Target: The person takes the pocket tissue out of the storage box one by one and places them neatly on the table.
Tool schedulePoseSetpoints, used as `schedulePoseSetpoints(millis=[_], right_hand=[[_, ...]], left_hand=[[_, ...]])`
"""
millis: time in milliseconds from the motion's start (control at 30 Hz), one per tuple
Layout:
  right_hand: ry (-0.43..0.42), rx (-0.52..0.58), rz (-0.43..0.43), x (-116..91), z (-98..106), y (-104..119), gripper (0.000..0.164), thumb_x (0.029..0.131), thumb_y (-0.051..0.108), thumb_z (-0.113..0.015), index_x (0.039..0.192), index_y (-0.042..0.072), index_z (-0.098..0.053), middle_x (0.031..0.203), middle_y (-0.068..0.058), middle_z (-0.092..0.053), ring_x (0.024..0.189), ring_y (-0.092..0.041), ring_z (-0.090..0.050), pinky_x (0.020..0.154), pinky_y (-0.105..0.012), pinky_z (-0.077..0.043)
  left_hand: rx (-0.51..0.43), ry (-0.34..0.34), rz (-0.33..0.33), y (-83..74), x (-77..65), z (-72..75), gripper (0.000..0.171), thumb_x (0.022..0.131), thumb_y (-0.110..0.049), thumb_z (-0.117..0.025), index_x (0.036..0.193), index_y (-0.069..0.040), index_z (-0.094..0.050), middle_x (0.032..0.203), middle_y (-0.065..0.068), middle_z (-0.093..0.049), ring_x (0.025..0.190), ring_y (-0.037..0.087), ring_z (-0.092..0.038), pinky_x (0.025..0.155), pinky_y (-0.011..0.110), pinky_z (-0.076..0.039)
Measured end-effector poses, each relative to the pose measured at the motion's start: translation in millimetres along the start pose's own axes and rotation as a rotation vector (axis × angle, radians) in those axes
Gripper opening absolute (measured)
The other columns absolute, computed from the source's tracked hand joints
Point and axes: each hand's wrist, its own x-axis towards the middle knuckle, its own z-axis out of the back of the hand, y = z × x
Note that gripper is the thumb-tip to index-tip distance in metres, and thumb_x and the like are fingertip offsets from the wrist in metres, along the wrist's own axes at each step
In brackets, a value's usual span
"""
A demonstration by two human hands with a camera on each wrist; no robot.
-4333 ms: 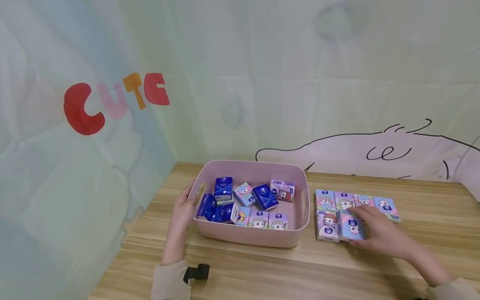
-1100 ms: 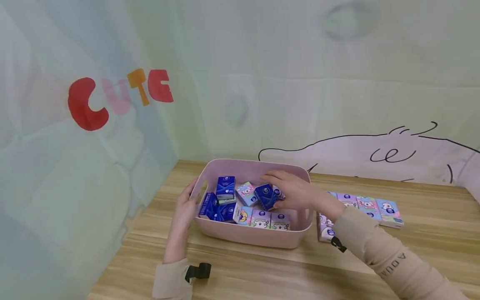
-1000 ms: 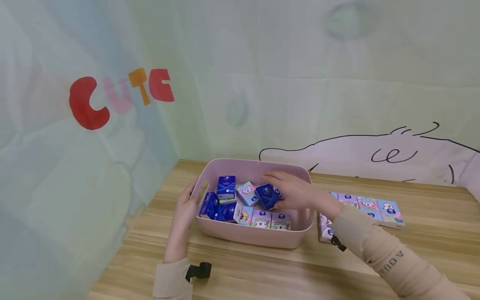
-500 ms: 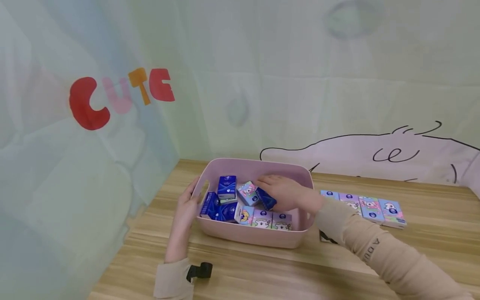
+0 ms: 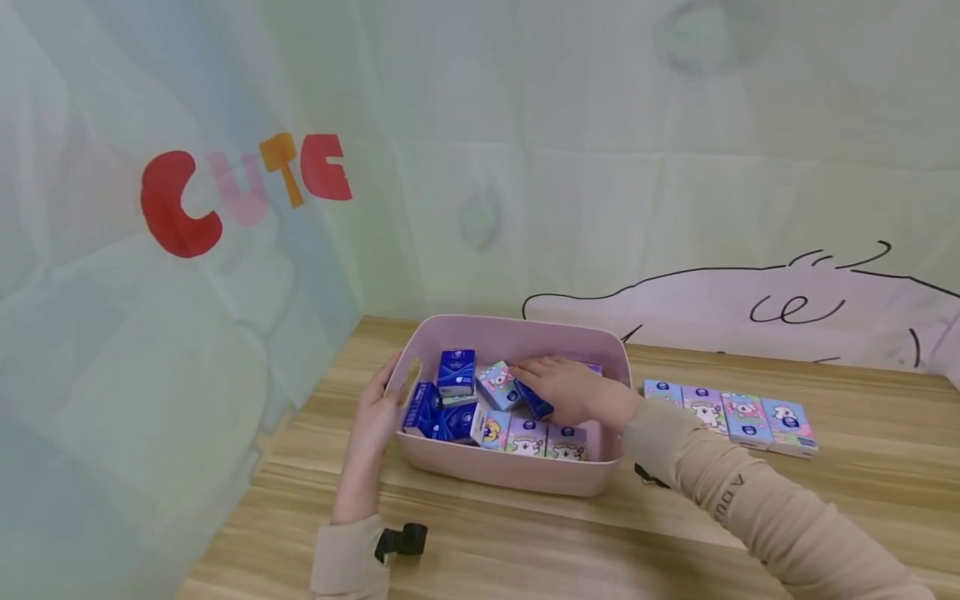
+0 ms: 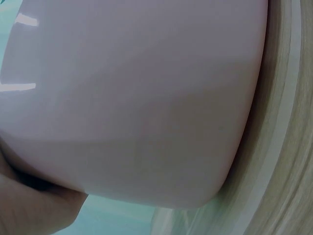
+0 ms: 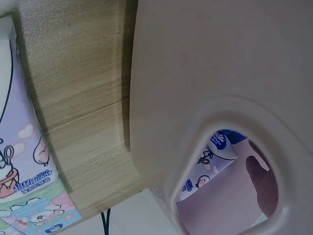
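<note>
Currently left hand (image 5: 373, 412) grips pink bin (image 5: 510, 475) at left end; right hand (image 5: 562, 386) inside, fingers over dark blue pack (image 5: 535, 407), can't tell if gripping; 4 pastel packs (image 5: 746, 417) visible alongside

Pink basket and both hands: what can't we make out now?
What the right hand grips, if anything: head view, hidden beneath its back.
Left hand: left wrist view, cut off by the left edge.
Basket contents: left wrist view, hidden by its wall.
Table packs: head view, partly covered by the right sleeve.
Packs' small print: head view, too small.
</note>
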Motion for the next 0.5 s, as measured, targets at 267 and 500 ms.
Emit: schedulePoseSetpoints(millis=[267,500], right_hand=[[-0.058,0.013,0.028,-0.8,-4.1,-2.8,0.071,0.085,0.017,-0.07,0.146,0.003,-0.037,0.147,-0.014,-0.044,0.138,-0.034,-0.04,0.115,-0.052,-0.031],[-0.104,0.01,0.054,-0.2,-6.1,-4.9,0.072,0.083,0.02,-0.073,0.144,0.0,-0.039,0.143,-0.015,-0.048,0.133,-0.034,-0.045,0.113,-0.052,-0.035]], left_hand=[[0.003,-0.003,0.007,-0.6,-0.2,0.6,0.05,0.101,-0.003,-0.03,0.151,-0.009,-0.031,0.159,0.012,-0.025,0.148,0.032,-0.022,0.121,0.047,-0.021],[0.0,-0.008,-0.002,-0.5,1.4,0.4,0.05,0.101,-0.004,-0.03,0.15,-0.008,-0.031,0.159,0.013,-0.025,0.148,0.032,-0.02,0.121,0.046,-0.02]])
